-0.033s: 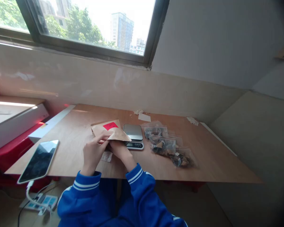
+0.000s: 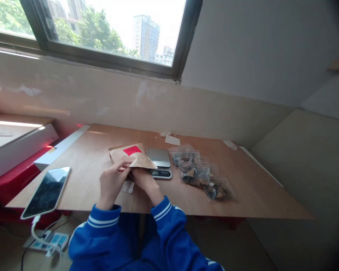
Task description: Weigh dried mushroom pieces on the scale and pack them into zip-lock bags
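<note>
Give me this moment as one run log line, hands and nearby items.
left hand: gripping kraft envelope | right hand: under envelope edge | beside: digital scale, zip bags

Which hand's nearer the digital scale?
Right. The right hand sits just left of the digital scale; the left hand is farther left, on the right hand's far side.
</note>
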{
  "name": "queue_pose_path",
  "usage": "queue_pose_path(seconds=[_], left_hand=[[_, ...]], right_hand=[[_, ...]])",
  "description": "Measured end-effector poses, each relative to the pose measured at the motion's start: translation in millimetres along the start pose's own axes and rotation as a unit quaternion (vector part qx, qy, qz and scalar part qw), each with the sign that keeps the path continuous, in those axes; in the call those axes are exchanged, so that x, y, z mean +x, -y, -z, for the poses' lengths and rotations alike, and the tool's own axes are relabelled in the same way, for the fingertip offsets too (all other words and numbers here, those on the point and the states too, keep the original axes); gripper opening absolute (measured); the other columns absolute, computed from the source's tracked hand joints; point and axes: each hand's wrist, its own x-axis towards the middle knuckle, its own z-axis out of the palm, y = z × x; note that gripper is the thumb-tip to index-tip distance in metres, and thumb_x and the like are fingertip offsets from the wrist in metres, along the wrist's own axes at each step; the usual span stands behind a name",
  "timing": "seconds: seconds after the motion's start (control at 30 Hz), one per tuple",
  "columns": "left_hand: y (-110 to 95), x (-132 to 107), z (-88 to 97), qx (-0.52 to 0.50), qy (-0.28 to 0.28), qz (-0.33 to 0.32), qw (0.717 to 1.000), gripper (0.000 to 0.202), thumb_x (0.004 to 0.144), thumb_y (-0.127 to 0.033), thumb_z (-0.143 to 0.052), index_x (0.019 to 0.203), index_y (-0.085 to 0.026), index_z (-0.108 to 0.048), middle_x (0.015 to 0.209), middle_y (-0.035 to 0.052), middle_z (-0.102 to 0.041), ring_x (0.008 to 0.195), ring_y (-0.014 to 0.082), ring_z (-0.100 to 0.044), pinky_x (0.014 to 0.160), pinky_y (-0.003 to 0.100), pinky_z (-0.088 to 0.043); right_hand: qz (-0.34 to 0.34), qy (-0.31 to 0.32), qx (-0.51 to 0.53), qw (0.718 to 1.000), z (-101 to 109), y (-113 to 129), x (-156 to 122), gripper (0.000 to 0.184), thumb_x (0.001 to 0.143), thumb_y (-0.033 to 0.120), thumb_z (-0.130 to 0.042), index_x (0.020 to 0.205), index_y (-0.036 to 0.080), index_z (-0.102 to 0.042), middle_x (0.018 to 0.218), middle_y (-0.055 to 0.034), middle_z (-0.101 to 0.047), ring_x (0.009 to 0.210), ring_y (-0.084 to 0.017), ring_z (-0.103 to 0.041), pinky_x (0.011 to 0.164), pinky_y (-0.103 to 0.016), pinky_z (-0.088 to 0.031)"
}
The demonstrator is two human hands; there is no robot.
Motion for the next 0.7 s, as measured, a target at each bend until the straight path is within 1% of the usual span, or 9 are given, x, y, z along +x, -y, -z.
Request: queue_pose_path(seconds=[0.1,0.13,0.23,0.37,0.47,0.53,0.6,0.7], left_hand=[[-2.0,0.2,1.0,0.025,-0.004,-0.002,1.000,0.019,0.083,-0.036,-0.060,0.097,-0.036,-0.073,0.082,-0.0050,-0.075,0.078,0.0168,-0.070,0.064,0.023,-0.045],[-3.0,0.5,1.3,0.033,-0.005,0.001,0.999,0.018,0.083,-0.037,-0.060,0.096,-0.036,-0.073,0.082,-0.0049,-0.075,0.078,0.0171,-0.070,0.064,0.023,-0.044],[-6.5,2.0,1.6,0.041,-0.003,0.013,0.999,0.018,0.083,-0.039,-0.061,0.096,-0.038,-0.073,0.083,-0.0052,-0.075,0.078,0.0174,-0.070,0.064,0.023,-0.044],[-10.0,5.3,2.4,0.041,-0.002,0.027,0.999,0.018,0.082,-0.042,-0.061,0.095,-0.037,-0.073,0.078,-0.0047,-0.074,0.077,0.0180,-0.070,0.063,0.024,-0.043],[-10.8,8.8,3.6,0.042,-0.008,0.030,0.999,0.019,0.081,-0.043,-0.062,0.095,-0.037,-0.073,0.075,-0.0043,-0.074,0.077,0.0183,-0.070,0.061,0.024,-0.042],[-10.9,11.0,4.1,0.041,-0.007,0.032,0.999,0.019,0.081,-0.043,-0.062,0.095,-0.036,-0.073,0.075,-0.0044,-0.074,0.077,0.0181,-0.070,0.060,0.023,-0.042],[-11.3,12.4,4.1,0.040,-0.006,0.036,0.999,0.019,0.081,-0.044,-0.062,0.094,-0.036,-0.074,0.074,-0.0045,-0.074,0.076,0.0179,-0.070,0.059,0.023,-0.042],[-12.4,13.3,3.6,0.036,-0.008,0.040,0.999,0.019,0.081,-0.044,-0.062,0.094,-0.036,-0.074,0.075,-0.0044,-0.074,0.077,0.0180,-0.070,0.059,0.023,-0.041]], right_hand=[[0.027,0.019,-0.007,0.999,10.6,-1.1,-11.4,0.028,0.095,0.022,-0.049,0.120,0.017,-0.062,0.117,-0.0118,-0.068,0.102,-0.025,-0.066,0.091,-0.035,-0.050],[0.026,0.010,-0.002,1.000,12.5,-1.8,-14.1,0.028,0.096,0.024,-0.047,0.119,0.018,-0.062,0.116,-0.0113,-0.069,0.101,-0.024,-0.066,0.090,-0.035,-0.051],[0.026,-0.031,0.013,0.999,13.2,-4.1,-18.5,0.028,0.098,0.028,-0.042,0.112,0.020,-0.065,0.110,-0.0108,-0.071,0.099,-0.024,-0.067,0.088,-0.034,-0.051],[0.041,-0.080,0.016,0.996,8.0,-6.4,-18.0,0.033,0.100,0.032,-0.038,0.093,0.020,-0.068,0.096,-0.0099,-0.072,0.093,-0.022,-0.066,0.086,-0.034,-0.051],[0.061,-0.107,0.006,0.992,4.4,-6.5,-17.9,0.037,0.100,0.034,-0.036,0.083,0.022,-0.066,0.082,-0.0069,-0.069,0.087,-0.021,-0.064,0.084,-0.034,-0.050],[0.061,-0.132,0.011,0.989,3.1,-5.9,-19.0,0.040,0.101,0.036,-0.035,0.077,0.023,-0.065,0.074,-0.0050,-0.065,0.081,-0.020,-0.061,0.081,-0.034,-0.050],[0.053,-0.166,0.038,0.984,2.6,-4.9,-20.6,0.043,0.101,0.038,-0.033,0.075,0.023,-0.063,0.070,-0.0040,-0.061,0.077,-0.019,-0.058,0.078,-0.033,-0.050],[0.043,-0.227,0.108,0.967,2.4,-3.6,-22.2,0.041,0.101,0.037,-0.033,0.075,0.022,-0.061,0.072,-0.0035,-0.060,0.075,-0.018,-0.056,0.075,-0.032,-0.050]])
